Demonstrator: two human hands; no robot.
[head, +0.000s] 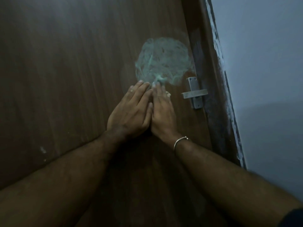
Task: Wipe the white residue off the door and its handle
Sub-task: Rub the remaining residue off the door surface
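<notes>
A dark brown wood-grain door (73, 71) fills most of the dim view. On it, near the latch edge, sits a roughly round patch of white residue (163, 60), swirled and streaky with thicker ridges along its left rim. Just right of and below the patch is the door handle (194, 93), a flat grey metal lever on a narrow screwed backplate; whether it carries residue is hard to make out in the low light.

Both hands lie flat and open, side by side and touching. The left hand (131, 112) and the right hand (163, 112) have their fingers extended, fingertips (140, 82) at the patch's lower edge. White smears cling to the right hand's fingers. A thin metal bangle (180, 140) circles the right wrist.

The door frame (218, 89) shows chalky white flecks along its edge, beside a pale wall (265, 63). Small white marks (43, 150) dot the door's lower left.
</notes>
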